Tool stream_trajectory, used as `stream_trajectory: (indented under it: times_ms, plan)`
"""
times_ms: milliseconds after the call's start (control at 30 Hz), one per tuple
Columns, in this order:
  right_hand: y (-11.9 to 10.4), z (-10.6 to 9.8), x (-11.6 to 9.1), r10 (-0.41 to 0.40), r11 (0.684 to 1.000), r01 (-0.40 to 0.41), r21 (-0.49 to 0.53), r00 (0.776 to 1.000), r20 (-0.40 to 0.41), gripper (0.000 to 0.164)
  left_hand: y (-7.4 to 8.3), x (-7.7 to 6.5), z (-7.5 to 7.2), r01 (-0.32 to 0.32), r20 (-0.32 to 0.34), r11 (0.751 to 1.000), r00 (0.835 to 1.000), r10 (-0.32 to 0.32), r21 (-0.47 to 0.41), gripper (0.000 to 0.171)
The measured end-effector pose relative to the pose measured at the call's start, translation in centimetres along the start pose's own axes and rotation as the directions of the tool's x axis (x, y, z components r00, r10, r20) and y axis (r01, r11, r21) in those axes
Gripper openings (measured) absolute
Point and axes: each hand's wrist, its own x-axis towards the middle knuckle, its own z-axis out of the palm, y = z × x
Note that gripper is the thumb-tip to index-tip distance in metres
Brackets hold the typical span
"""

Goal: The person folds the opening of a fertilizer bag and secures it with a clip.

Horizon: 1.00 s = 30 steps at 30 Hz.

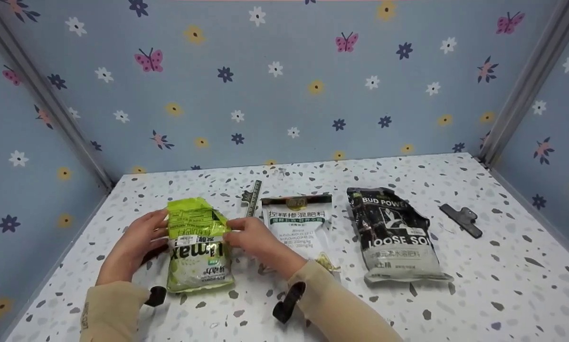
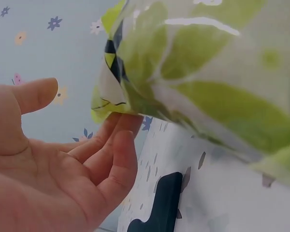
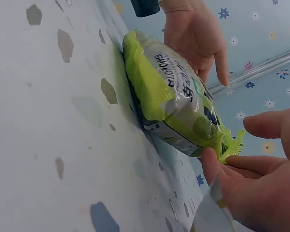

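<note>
Left hand (image 1: 139, 237) loosely spread against green bag (image 1: 201, 273), left on table (image 1: 208, 318); right hand (image 1: 253, 237) touches its far-right corner, fingers slightly bent, no grip afaict. Looks early: no clip visible on it; patterned clip (image 1: 252, 200), black clip (image 1: 460, 220) lie loose. Right arm (image 1: 341, 301) hides part of white bag (image 1: 296, 225); green bag's mouth unclear.

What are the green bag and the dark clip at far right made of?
Green bag: seemingly thin, glossy plastic film, from its creases and the bright reflected streak in the left wrist view. Dark clip: probably rigid, smooth plastic, from its even colour and moulded-looking shape; painted metal remains possible.
</note>
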Motion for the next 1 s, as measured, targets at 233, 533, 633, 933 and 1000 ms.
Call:
stream_trajectory:
  times_ms: [233,533,633,933,1000]
  plan:
    - [-0.2,0.0,-0.1,0.008,0.995,-0.005,0.102,0.999,-0.032,0.036,0.1,-0.1,-0.3,-0.013,-0.012,0.999,1.0,0.012,-0.052,0.078]
    - [-0.5,0.0,-0.4,0.002,0.994,0.008,0.105,0.995,-0.096,0.022,0.1,-0.3,-0.9,-0.107,-0.066,0.979,0.993,0.097,-0.174,0.034]
    - [-0.5,0.0,-0.4,-0.014,0.994,0.027,0.11,0.993,-0.117,0.018,0.2,-0.4,-1.1,-0.135,-0.064,0.968,0.99,0.124,-0.214,0.027]
    - [-0.2,0.5,-0.4,-0.064,0.993,0.081,0.086,0.981,-0.185,0.015,0.4,-0.9,-0.8,-0.246,-0.082,0.948,0.969,0.233,-0.205,0.025]
    - [-0.2,0.5,-0.4,-0.067,0.993,0.084,0.082,0.98,-0.186,0.016,0.3,-0.9,-0.7,-0.265,-0.089,0.947,0.963,0.253,-0.182,0.027]
